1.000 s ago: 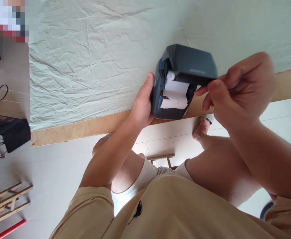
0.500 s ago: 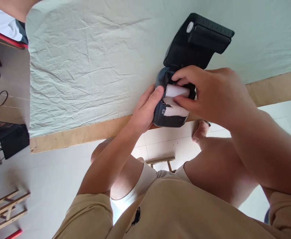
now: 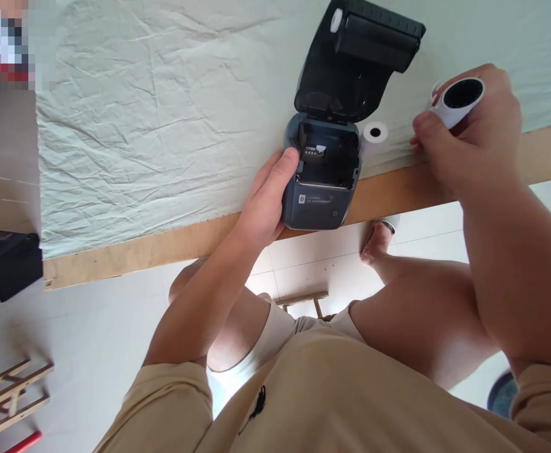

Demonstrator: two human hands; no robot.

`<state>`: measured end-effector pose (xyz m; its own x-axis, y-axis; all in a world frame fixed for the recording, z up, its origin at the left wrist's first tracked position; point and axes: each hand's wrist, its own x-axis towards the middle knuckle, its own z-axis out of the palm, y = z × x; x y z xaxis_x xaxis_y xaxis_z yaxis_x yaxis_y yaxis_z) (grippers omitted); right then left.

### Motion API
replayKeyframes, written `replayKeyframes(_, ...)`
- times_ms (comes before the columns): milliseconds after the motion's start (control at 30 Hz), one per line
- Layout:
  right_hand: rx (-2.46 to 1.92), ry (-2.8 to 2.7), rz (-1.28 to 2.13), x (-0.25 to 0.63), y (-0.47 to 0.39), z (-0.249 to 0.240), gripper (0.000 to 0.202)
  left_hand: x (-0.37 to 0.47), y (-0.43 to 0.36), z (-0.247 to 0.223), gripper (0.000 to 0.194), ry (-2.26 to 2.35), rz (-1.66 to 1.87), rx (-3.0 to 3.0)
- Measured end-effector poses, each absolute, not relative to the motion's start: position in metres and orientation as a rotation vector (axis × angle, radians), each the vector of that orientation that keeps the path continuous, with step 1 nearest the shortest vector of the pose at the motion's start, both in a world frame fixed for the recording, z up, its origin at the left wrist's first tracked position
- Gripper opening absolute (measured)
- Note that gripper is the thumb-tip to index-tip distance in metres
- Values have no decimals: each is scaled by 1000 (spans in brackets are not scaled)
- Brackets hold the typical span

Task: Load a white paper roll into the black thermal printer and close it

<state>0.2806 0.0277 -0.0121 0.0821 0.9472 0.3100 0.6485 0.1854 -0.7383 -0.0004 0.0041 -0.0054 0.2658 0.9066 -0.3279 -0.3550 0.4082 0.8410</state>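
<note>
My left hand [image 3: 270,198] grips the left side of a dark label printer [image 3: 320,211] at the table's front edge, thumb on top. Its hinged lid [image 3: 336,78] is swung back, away from me, and no roll lies in the black compartment [image 3: 327,167]. Off to the right, above the table, my right hand [image 3: 485,135] is closed around a white paper roll [image 3: 448,116], whose wide dark core faces up. A smaller white roll [image 3: 372,145] with a narrow dark core stands right beside the printer.
A wrinkled pale green cloth [image 3: 162,126] covers the table, and its wooden edge [image 3: 143,242] runs along the front. A black box-like object [image 3: 18,267] with cables and a wooden frame [image 3: 14,393] are at the left. My legs are below the edge.
My right hand has left the printer and moved right, with a paper roll in it. The white paper is gone from the printer's compartment. My left hand still holds the printer.
</note>
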Motion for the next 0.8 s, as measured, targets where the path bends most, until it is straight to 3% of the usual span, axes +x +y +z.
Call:
replayKeyframes(67, -1663, -1688, 310, 283, 31, -13, 20, -1, 4, -5, 34, 946, 974, 721)
replayKeyframes(233, -1798, -1690, 184, 282, 29, -6, 69, -4, 4, -10, 38, 906, 968, 754)
replayKeyframes(400, -1318, -1834, 27, 256, 8, 0, 51, -3, 5, -10, 44, 921, 965, 738)
replayKeyframes(667, -1591, -1896, 527, 233, 16, -16, 55, -3, 5, -9, 36, 891, 989, 764)
replayKeyframes(800, -1508, -2003, 525, 236, 10, -11, 56, -1, 4, -8, 48, 954, 994, 726)
